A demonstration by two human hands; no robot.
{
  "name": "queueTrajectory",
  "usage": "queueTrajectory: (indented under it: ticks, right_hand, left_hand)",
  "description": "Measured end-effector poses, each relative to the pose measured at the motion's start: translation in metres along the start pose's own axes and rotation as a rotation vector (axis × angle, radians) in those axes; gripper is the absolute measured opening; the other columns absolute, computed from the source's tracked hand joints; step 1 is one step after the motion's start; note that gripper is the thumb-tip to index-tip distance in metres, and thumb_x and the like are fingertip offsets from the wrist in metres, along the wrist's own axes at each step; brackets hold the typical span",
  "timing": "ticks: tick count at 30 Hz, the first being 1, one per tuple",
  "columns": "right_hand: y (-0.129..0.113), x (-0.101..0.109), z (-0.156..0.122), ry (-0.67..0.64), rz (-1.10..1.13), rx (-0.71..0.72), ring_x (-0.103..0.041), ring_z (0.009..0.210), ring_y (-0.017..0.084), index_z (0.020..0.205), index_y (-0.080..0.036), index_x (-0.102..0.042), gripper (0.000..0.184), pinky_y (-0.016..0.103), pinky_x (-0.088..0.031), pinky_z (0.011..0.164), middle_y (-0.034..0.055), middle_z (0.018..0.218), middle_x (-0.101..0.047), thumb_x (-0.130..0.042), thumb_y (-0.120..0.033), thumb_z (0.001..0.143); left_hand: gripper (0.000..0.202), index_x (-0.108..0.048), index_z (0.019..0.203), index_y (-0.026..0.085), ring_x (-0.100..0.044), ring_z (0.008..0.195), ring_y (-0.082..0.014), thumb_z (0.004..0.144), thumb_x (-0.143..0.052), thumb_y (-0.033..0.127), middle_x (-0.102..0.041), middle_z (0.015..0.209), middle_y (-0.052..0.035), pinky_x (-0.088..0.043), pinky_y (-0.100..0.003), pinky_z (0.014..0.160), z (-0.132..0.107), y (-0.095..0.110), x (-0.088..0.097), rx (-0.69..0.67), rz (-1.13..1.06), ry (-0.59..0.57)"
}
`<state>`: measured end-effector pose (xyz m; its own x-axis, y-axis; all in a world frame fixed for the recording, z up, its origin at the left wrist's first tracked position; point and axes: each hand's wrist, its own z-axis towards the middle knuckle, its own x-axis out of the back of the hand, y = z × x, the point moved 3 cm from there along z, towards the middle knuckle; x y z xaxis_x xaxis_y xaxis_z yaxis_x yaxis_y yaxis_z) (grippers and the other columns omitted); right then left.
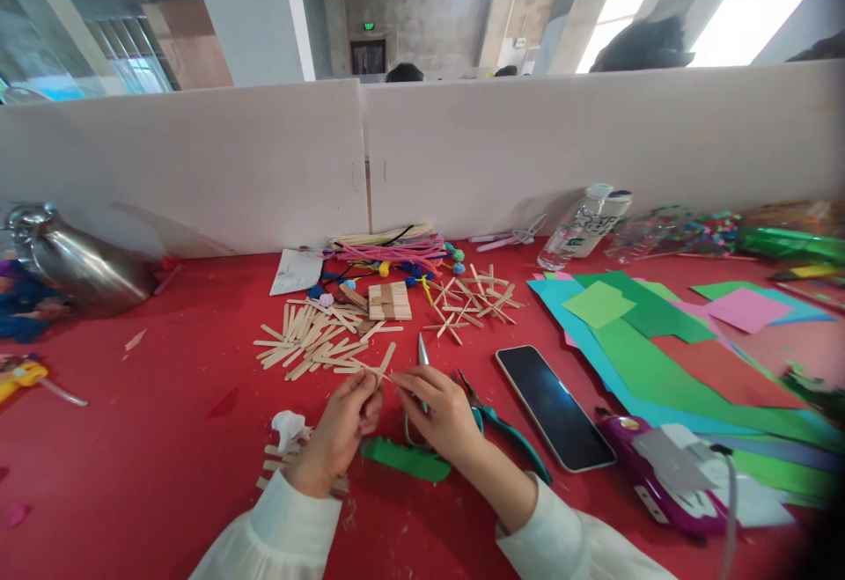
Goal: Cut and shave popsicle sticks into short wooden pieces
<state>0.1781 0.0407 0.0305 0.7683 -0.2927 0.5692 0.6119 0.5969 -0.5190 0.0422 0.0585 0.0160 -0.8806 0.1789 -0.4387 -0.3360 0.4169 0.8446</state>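
My left hand (347,426) is closed on crossed wooden craft sticks (387,357), one of them pointing up and to the right. The fingertips of my right hand (439,413) pinch at the right side of the same sticks; the exact contact is partly hidden. Just beyond lies a loose pile of craft sticks (310,338), with a bundled stack of sticks (391,302) behind it. Several star-shaped stick pieces (475,300) rest to the right. Under my right hand are scissors (423,349), partly covered, and teal-handled pliers (511,439).
A phone (554,408) lies right of the pliers, near a purple glue-gun-like device (660,474) and coloured paper sheets (660,342). A green strip (407,459) lies between my wrists. Pipe cleaners (389,250), bottles (574,228) and a metal jug (85,263) stand along the white partition (198,166).
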Motion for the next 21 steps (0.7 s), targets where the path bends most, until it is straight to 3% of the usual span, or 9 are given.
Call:
queueTrajectory:
  ticks: [6,17,21]
  right_hand:
    - [0.0007,-0.0012,-0.0004,0.011,-0.010,-0.025,-0.063,0.072,0.017,0.096,-0.021,-0.067,0.024,0.028,-0.052,0.064,0.0079,0.079,-0.066,-0.045,-0.017,0.087]
    - [-0.0014,-0.0014,-0.0008,-0.060,0.066,-0.022,-0.063,0.071,0.017,0.105,-0.020,-0.066,0.027,0.026,-0.052,0.064,0.0077,0.079,-0.065,-0.045,-0.025,0.089]
    - [0.0028,0.0018,0.0002,-0.086,0.292,-0.231,-0.063,0.074,0.017,0.101,-0.020,-0.067,0.027,0.027,-0.051,0.068,0.0062,0.082,-0.067,-0.049,-0.034,0.087]
  left_hand:
    - [0.028,-0.039,0.058,0.015,-0.025,0.035,-0.0015,0.077,-0.057,0.025,-0.033,0.045,0.0076,-0.019,-0.015,0.036,-0.0010,-0.0031,-0.0004,0.212,-0.182,-0.100]
    - [0.025,-0.032,0.063,0.017,-0.021,0.033,-0.0003,0.072,-0.055,0.018,-0.031,0.046,0.0094,-0.016,-0.012,0.034,0.0049,-0.0066,0.0059,0.227,-0.274,-0.055]
    - [0.022,-0.034,0.062,0.017,-0.023,0.032,-0.0001,0.073,-0.052,0.018,-0.032,0.044,0.0091,-0.016,-0.012,0.033,0.0036,-0.0047,0.0050,0.254,-0.280,-0.057]
